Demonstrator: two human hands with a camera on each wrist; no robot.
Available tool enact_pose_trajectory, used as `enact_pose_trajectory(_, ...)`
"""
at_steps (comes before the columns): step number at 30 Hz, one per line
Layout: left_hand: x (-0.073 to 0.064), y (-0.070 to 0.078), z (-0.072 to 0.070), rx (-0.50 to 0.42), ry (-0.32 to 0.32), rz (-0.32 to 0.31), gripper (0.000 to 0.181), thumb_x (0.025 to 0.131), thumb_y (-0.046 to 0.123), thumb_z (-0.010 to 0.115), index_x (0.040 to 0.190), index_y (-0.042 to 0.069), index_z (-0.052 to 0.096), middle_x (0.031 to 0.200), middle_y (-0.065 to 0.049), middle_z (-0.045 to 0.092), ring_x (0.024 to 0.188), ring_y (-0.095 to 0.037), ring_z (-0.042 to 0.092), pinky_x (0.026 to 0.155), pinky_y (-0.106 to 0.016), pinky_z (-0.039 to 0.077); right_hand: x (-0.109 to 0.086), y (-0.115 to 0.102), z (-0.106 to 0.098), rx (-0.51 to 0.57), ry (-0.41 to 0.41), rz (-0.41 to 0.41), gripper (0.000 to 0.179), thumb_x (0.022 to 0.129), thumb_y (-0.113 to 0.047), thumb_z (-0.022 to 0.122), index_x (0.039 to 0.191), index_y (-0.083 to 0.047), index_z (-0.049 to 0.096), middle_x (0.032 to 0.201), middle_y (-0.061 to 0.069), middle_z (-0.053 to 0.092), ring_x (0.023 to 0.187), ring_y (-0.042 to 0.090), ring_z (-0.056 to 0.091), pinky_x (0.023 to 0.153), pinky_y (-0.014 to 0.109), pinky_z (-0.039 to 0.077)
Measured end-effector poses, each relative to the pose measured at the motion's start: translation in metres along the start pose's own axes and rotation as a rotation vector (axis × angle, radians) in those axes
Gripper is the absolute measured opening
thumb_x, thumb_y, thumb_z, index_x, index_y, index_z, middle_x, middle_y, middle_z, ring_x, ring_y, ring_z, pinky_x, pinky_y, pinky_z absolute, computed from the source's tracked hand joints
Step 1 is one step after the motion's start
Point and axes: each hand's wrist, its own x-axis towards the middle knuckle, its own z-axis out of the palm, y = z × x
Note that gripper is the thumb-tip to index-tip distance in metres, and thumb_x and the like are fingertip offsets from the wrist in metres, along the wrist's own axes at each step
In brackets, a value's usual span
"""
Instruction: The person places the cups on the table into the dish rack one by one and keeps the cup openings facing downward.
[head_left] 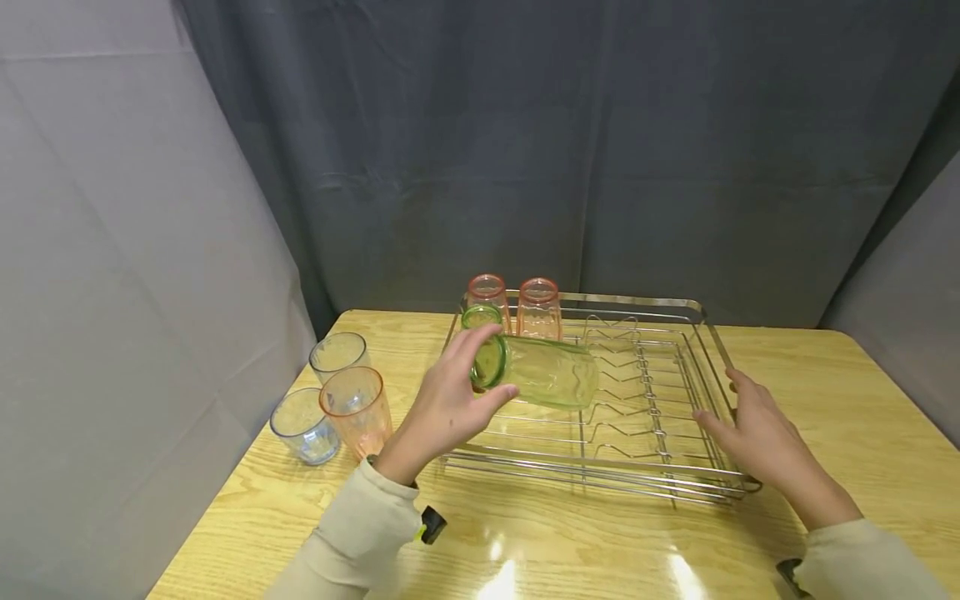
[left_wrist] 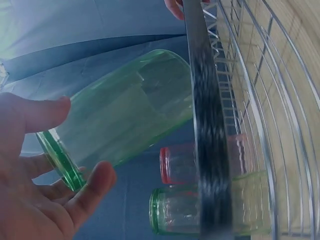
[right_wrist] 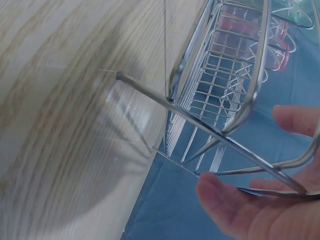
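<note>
My left hand (head_left: 446, 404) grips a green drinking glass (head_left: 555, 372) near its thick rim, thumb on one side and fingers on the other. The glass lies nearly sideways over the left part of a wire dish rack (head_left: 626, 299), its base pointing right. In the left wrist view the held glass (left_wrist: 125, 105) has nothing inside. At the rack's right side, my right hand (head_left: 765, 433) holds the metal rim between thumb and fingers. Two pink glasses (head_left: 539, 312) stand upside down in the back left of the rack, with another green glass (head_left: 481, 316) in front, partly hidden by the left hand.
Left of the rack, an orange glass (head_left: 356, 408) and two bluish glasses (head_left: 306, 433) stand upright on the wooden table (head_left: 585, 542). A dark curtain (head_left: 600, 167) hangs behind the table, and pale cloth (head_left: 135, 292) covers the left side.
</note>
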Motion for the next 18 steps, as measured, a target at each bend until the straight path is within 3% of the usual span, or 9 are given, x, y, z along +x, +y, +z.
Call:
enact_pose_trajectory(2, 0.003, -0.001, -0.002, 0.018, -0.017, -0.003, 0.071, 0.085, 0.022, 0.078, 0.147, 0.017, 0.043, 0.139, -0.008, 0.053, 0.100, -0.021, 0.060, 0.080, -0.037, 0.052, 0.000, 0.000, 0.000, 0.008, 0.002, -0.003, 0.096, 0.101, -0.050, 0.048, 0.153, 0.013, -0.003, 0.141, 0.048, 0.026, 0.114, 0.062, 0.047, 0.080, 0.066, 0.048)
enact_pose_trajectory(6, 0.009, -0.002, -0.004, 0.050, -0.058, -0.017, 0.071, 0.086, 0.025, 0.077, 0.148, 0.018, 0.042, 0.145, -0.007, 0.049, 0.109, -0.023, 0.061, 0.088, -0.041, 0.054, -0.001, 0.001, 0.001, 0.036, 0.005, 0.002, 0.097, 0.101, -0.049, 0.048, 0.153, 0.011, -0.006, 0.142, 0.048, 0.027, 0.115, 0.062, 0.048, 0.080, 0.065, 0.049)
enact_pose_trajectory(12, 0.020, 0.000, -0.006, 0.095, -0.100, -0.028, 0.072, 0.087, 0.026, 0.076, 0.149, 0.019, 0.041, 0.144, -0.008, 0.050, 0.110, -0.025, 0.062, 0.090, -0.044, 0.054, 0.000, 0.002, 0.002, 0.025, 0.010, 0.000, 0.097, 0.101, -0.049, 0.049, 0.153, 0.012, -0.006, 0.142, 0.047, 0.029, 0.112, 0.061, 0.052, 0.079, 0.064, 0.050)
enact_pose_trajectory(18, 0.040, 0.006, -0.008, 0.189, -0.161, -0.016, 0.072, 0.088, 0.030, 0.075, 0.150, 0.020, 0.040, 0.144, -0.008, 0.049, 0.120, -0.028, 0.058, 0.098, -0.048, 0.051, 0.001, 0.001, 0.001, 0.004, 0.015, -0.003, 0.096, 0.101, -0.048, 0.049, 0.152, 0.014, -0.003, 0.140, 0.047, 0.031, 0.107, 0.058, 0.056, 0.075, 0.061, 0.050)
